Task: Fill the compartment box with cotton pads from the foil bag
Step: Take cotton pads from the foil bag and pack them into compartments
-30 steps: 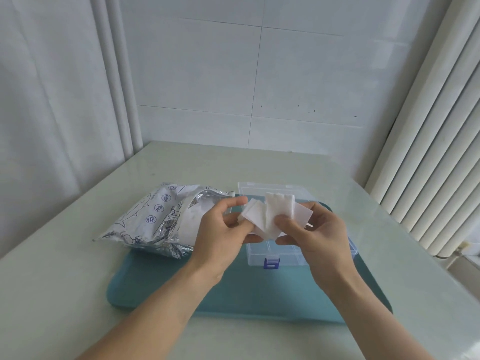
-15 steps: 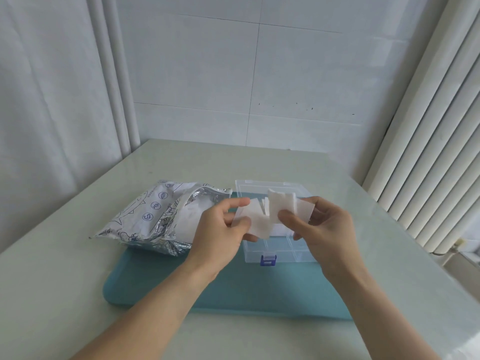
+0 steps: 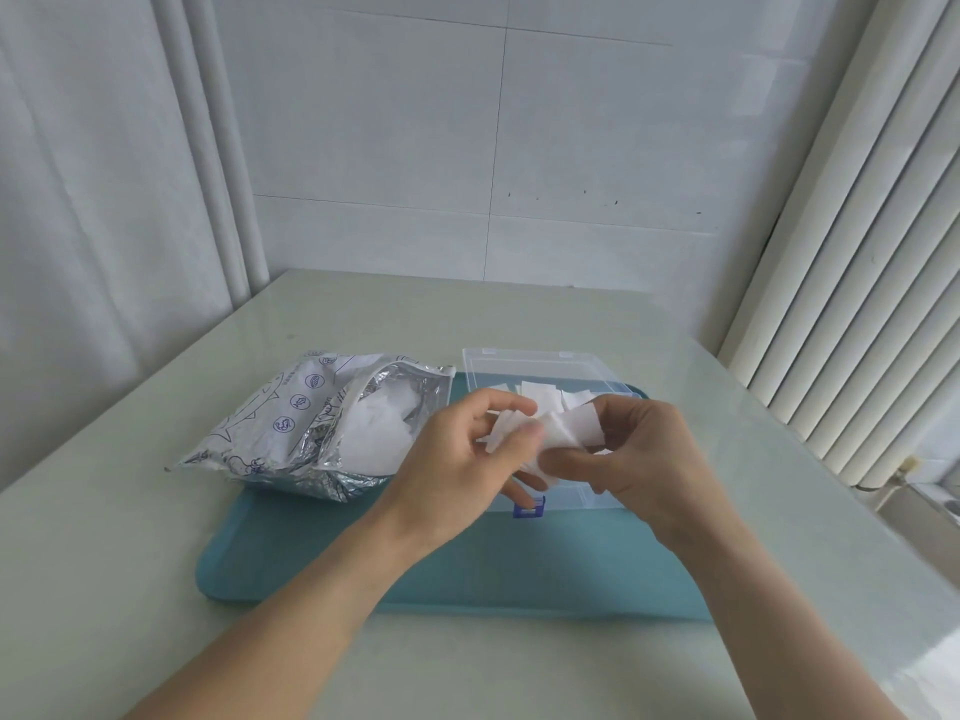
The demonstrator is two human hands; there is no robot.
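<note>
A small stack of white cotton pads (image 3: 563,426) is held between both hands just above the clear compartment box (image 3: 566,504). My left hand (image 3: 457,470) pinches the pads' left edge with thumb and fingers. My right hand (image 3: 631,454) pinches their right side. The box stands with its lid (image 3: 524,363) laid back, its blue latch (image 3: 529,507) facing me; my hands hide most of its compartments. The silver foil bag (image 3: 306,423) lies to the left, its mouth open toward the box, with white pads showing inside.
Bag and box rest on a teal mat (image 3: 467,569) on a pale table (image 3: 104,563). A tiled wall stands behind, a curtain at the left and a white ribbed radiator (image 3: 857,283) at the right.
Both hands have come lower and closer together over the box. The pads, fanned out before, are now bunched between the fingers.
</note>
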